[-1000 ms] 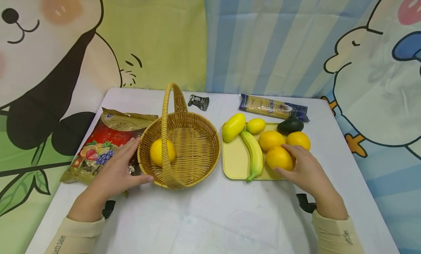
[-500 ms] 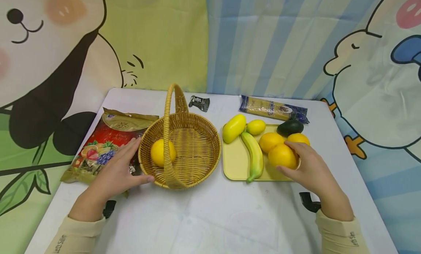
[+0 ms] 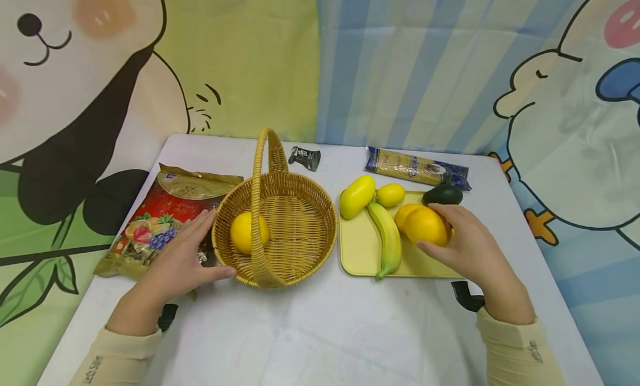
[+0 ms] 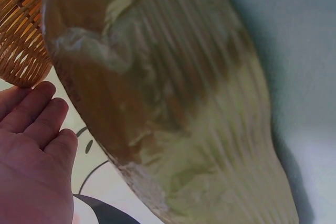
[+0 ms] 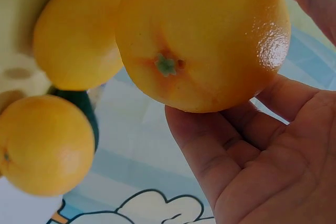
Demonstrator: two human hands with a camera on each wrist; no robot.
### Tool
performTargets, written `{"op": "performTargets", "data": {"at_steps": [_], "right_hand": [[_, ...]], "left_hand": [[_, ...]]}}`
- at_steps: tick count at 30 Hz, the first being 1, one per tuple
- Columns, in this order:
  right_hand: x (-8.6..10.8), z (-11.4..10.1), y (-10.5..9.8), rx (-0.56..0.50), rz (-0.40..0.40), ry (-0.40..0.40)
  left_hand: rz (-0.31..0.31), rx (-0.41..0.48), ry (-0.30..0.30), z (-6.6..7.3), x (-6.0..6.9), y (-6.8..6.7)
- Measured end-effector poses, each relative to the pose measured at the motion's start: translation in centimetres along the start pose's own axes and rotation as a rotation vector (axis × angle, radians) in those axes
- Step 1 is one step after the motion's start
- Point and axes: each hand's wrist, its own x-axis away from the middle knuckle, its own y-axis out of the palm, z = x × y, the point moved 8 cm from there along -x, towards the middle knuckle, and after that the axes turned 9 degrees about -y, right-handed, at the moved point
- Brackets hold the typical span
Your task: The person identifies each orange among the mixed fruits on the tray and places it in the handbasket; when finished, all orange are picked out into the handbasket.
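Note:
My right hand [image 3: 472, 247] grips an orange [image 3: 427, 226] between thumb and fingers, above the right part of a yellow tray [image 3: 357, 252]. In the right wrist view the held orange [image 5: 202, 40] shows its green stem end, with an orange-yellow fruit [image 5: 79, 32] and another orange [image 5: 47, 145] beyond. Fingers extended, my left hand [image 3: 180, 258] touches the left side of a wicker basket [image 3: 295, 225]. Inside the basket lies one orange [image 3: 242, 233], partly behind the handle. A banana [image 3: 385, 239], a mango-like yellow fruit [image 3: 357, 197], a lemon [image 3: 390, 195] and an avocado [image 3: 442, 195] are on the tray.
A red and gold candy bag [image 3: 165, 208] lies left of the basket, partly under my left hand. Behind the basket is a small black wrapped packet [image 3: 305, 158]. A blue and gold pasta pack [image 3: 417, 166] lies behind the tray. A printed cloth hangs beyond the table.
My right hand has raised the orange off the tray, and it now covers more of the fruit behind. The left hand stays at the basket. The head view has shifted slightly.

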Motion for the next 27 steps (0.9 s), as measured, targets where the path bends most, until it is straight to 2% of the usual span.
{"op": "performTargets", "data": {"at_steps": [15, 27], "right_hand": [[-2.8, -2.8, 0.0, -0.005, 0.017, -0.097], [-4.9, -4.8, -0.1, -0.002, -0.014, -0.113]], "left_hand": [[0.011, 0.006, 0.013, 0.0, 0.1, 0.0], [0.002, 0.005, -0.008, 0.2, 0.2, 0.0]]}}
